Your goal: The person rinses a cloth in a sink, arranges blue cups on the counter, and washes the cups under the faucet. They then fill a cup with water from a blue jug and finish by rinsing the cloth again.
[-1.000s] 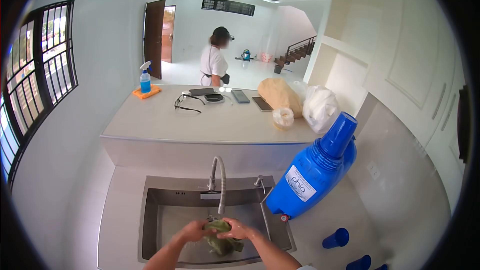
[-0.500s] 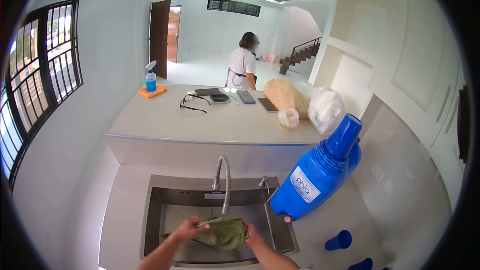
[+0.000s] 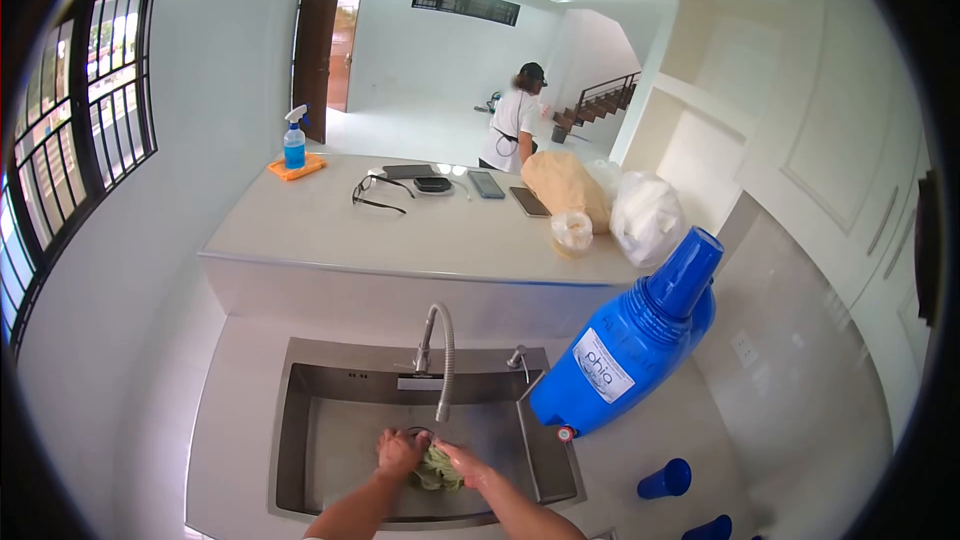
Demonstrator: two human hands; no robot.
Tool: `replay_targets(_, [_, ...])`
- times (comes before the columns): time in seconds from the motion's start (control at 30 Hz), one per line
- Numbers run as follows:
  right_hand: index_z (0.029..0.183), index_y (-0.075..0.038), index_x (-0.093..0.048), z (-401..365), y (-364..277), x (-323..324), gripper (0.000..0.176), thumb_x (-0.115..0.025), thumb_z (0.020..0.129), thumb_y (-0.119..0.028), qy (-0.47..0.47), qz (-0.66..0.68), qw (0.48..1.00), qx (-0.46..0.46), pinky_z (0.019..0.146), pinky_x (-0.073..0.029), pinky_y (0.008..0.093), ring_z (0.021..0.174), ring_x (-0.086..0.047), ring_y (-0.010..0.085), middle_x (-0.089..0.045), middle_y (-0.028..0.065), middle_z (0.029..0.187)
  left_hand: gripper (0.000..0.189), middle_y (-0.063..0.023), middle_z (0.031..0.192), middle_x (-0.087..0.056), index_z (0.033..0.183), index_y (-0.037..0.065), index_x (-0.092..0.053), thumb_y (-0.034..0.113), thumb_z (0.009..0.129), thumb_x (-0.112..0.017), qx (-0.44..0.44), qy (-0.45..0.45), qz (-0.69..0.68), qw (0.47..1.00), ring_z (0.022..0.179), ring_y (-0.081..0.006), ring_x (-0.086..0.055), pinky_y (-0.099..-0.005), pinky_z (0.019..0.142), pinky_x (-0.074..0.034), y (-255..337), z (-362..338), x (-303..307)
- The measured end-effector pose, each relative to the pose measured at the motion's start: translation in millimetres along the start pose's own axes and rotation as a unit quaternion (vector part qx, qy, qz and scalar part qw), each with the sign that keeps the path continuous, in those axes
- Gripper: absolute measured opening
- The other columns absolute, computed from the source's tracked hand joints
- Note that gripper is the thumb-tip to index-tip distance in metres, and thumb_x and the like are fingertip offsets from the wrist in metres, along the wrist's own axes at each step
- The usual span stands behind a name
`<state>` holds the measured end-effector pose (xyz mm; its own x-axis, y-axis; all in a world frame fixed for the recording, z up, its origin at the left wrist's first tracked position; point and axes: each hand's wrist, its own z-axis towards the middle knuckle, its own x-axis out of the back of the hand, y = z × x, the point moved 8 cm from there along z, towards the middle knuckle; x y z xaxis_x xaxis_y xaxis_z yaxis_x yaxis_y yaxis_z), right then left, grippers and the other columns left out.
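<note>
A green cloth point(image 3: 438, 470) is bunched up between my two hands, low over the sink basin point(image 3: 340, 440). My left hand point(image 3: 400, 452) is closed at the cloth's left side, its fingers near the drain. On the cloth's right upper side, my right hand point(image 3: 460, 462) grips it. The curved faucet point(image 3: 446, 360) hangs just above both hands, its spout end close to my fingers. Part of the cloth is hidden by my hands.
Right of the sink are a large blue jug point(image 3: 625, 350) and blue cups point(image 3: 665, 479). The raised counter point(image 3: 300, 230) holds glasses point(image 3: 383, 194), phones, bags and a spray bottle point(image 3: 294, 140). A person point(image 3: 515, 120) stands beyond it.
The spread cloth is now bunched up, and my hands have come closer together. The person beyond the counter has moved right and turned. The view has shifted slightly.
</note>
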<state>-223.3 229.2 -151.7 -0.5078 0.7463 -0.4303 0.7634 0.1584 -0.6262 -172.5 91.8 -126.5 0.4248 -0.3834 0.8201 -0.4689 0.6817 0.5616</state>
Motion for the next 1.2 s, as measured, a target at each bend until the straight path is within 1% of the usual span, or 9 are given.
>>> replay_targets(0.03, [0.104, -0.005, -0.066, -4, -6, -1, 0.032, -0.059, 0.095, -0.034, -0.029, -0.023, 0.999, 0.004, 0.074, -0.054, 0.031, 0.084, -0.066, 0.0156, -0.068, 0.0047, 0.095, 0.074, -0.0281, 0.135, -0.045, 0.122, -0.003, -0.056, 0.061, 0.084, -0.06, 0.03, -0.068, -0.076, 0.994, 0.129, -0.0393, -0.042, -0.049, 0.104, -0.037, -4, 1, 1])
replay_targets(0.13, [0.106, -0.005, -0.065, -24, -32, -18, 0.026, -0.061, 0.095, -0.029, -0.133, -0.102, 0.985, 0.029, 0.078, -0.051, 0.0272, 0.089, -0.064, 0.0113, -0.067, 0.002, 0.096, 0.079, -0.0287, 0.122, -0.055, 0.128, -0.002, -0.051, 0.062, 0.084, -0.061, -0.219, -0.223, -0.287, 0.905, 0.118, -0.0412, -0.052, -0.0462, 0.099, -0.042, 47, -17, 24])
replay_targets(0.23, [0.111, -0.004, -0.063, -40, -51, -21, 0.039, -0.075, 0.085, -0.03, -0.183, -0.368, 0.904, 0.118, 0.079, -0.049, 0.0289, 0.093, -0.064, 0.0144, -0.068, 0.0046, 0.099, 0.056, -0.021, 0.093, -0.066, 0.116, 0.002, -0.059, 0.052, 0.089, -0.062, -0.163, -0.372, -0.108, 0.908, 0.089, -0.0345, -0.064, -0.0428, 0.081, -0.049, 54, -12, 61])
replay_targets(0.47, [0.115, -0.003, -0.064, -13, 14, 26, 0.047, -0.072, 0.083, -0.038, -0.055, -0.584, 0.809, 0.051, 0.088, -0.047, 0.0324, 0.099, -0.063, 0.0216, -0.069, 0.0128, 0.105, 0.049, -0.0146, 0.085, -0.066, 0.117, 0.002, -0.057, 0.041, 0.089, -0.066, 0.013, -0.23, -0.308, 0.923, 0.079, -0.0248, -0.064, -0.0362, 0.074, -0.05, 67, -5, 124])
replay_targets(0.6, [0.093, -0.009, -0.065, 33, 37, 74, 0.021, -0.06, 0.094, -0.029, -0.067, -0.182, 0.96, 0.2, 0.08, -0.048, 0.0336, 0.084, -0.062, 0.0193, -0.066, 0.0057, 0.085, 0.068, -0.0186, 0.09, -0.067, 0.13, 0.002, -0.05, 0.046, 0.083, -0.071, -0.19, -0.135, -0.061, 0.97, 0.094, -0.0327, -0.066, -0.0393, 0.084, -0.051, 70, -10, 161])
replay_targets(0.67, [0.086, -0.011, -0.061, 7, 4, 60, 0.022, -0.056, 0.096, -0.03, -0.085, 0.051, 0.986, 0.13, 0.078, -0.05, 0.0328, 0.08, -0.061, 0.0182, -0.062, 0.0032, 0.08, 0.069, -0.0221, 0.111, -0.062, 0.122, 0.003, -0.059, 0.053, 0.077, -0.074, -0.165, -0.301, 0.038, 0.939, 0.107, -0.0351, -0.062, -0.0413, 0.091, -0.049, 36, -13, 127])
replay_targets(0.87, [0.089, -0.013, -0.057, -18, -14, 36, 0.029, -0.048, 0.1, -0.039, -0.033, 0.134, 0.984, 0.114, 0.077, -0.052, 0.0319, 0.08, -0.062, 0.0186, -0.061, 0.003, 0.084, 0.039, -0.0081, 0.114, -0.059, 0.106, 0.005, -0.069, 0.039, 0.087, -0.07, -0.011, -0.28, -0.351, 0.894, 0.1, -0.0174, -0.058, -0.0307, 0.088, -0.047, 53, -19, 70])
replay_targets(1.03, [0.104, -0.013, -0.061, 46, 26, 1, 0.034, -0.042, 0.101, -0.04, -0.418, 0.355, 0.818, 0.176, 0.085, -0.052, 0.0331, 0.091, -0.065, 0.0208, -0.066, 0.0062, 0.104, 0.041, -0.0157, 0.082, -0.067, 0.09, 0.001, -0.068, 0.042, 0.085, -0.069, 0.05, -0.019, -0.333, 0.942, 0.084, -0.031, -0.066, -0.0391, 0.081, -0.051, 92, -43, 23])
replay_targets(1.2, [0.109, -0.003, -0.062, 6, 33, 8, 0.032, -0.051, 0.099, -0.031, 0.029, 0.074, 0.996, -0.049, 0.081, -0.053, 0.0318, 0.087, -0.066, 0.0182, -0.067, 0.0072, 0.098, 0.058, -0.0205, 0.101, -0.067, 0.101, 0.001, -0.066, 0.056, 0.085, -0.061, 0.047, -0.069, -0.124, 0.989, 0.099, -0.0393, -0.063, -0.0449, 0.087, -0.049, 29, -6, -7])
